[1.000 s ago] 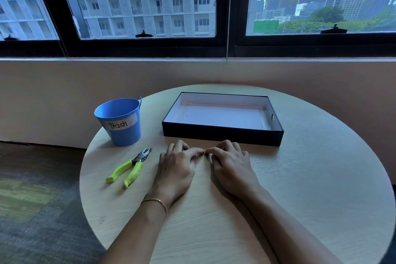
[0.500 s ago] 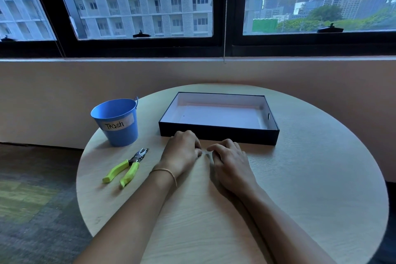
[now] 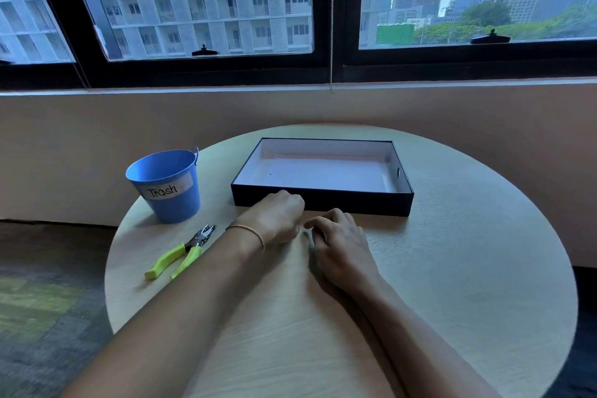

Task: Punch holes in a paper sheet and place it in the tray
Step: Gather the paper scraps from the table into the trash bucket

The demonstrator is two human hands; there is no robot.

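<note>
My left hand [image 3: 278, 216] rests on the round table just in front of the black tray [image 3: 355, 203], its fingers curled into a loose fist; whether anything is inside is hidden. My right hand [image 3: 343, 245] lies palm down beside it, fingers bent, fingertips almost touching the left hand. Inside the tray lies a white paper sheet [image 3: 323, 173] with a small hole near its left edge. The hole punch [image 3: 181, 252], with lime-green handles, lies on the table left of my left forearm, untouched.
A blue bucket labelled "Trash" [image 3: 168, 191] stands at the table's left, behind the punch. The light wooden table [image 3: 468, 268] ends close to a wall under the windows. Carpeted floor lies to the left.
My left hand has turned and curled from fingers spread on the table into a fist, shifting slightly toward the tray. My right hand has stayed nearly still.
</note>
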